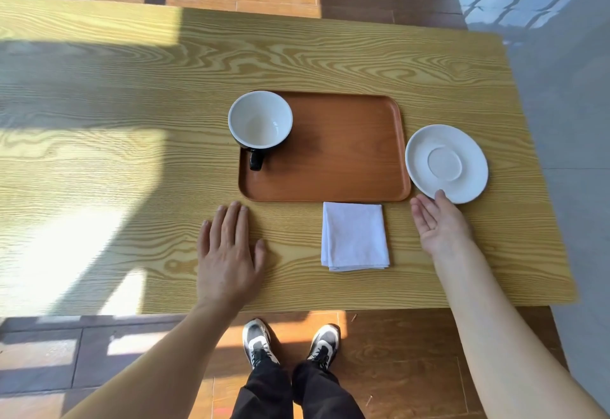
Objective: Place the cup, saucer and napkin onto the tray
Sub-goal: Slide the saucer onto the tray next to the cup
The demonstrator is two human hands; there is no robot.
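Saucer, white and empty, lies on the tabletop just right of the tray, its near rim touched by the thumb of the open, palm-up right hand, whose fingers grip nothing. Left hand rests flat and empty near the tray's near-left corner. The black, white-lined cup stands at the tray's far left; the folded white napkin lies between the hands.

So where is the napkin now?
In the head view, the napkin lies folded on the table, just in front of the tray, between the two hands, nearer the right hand.
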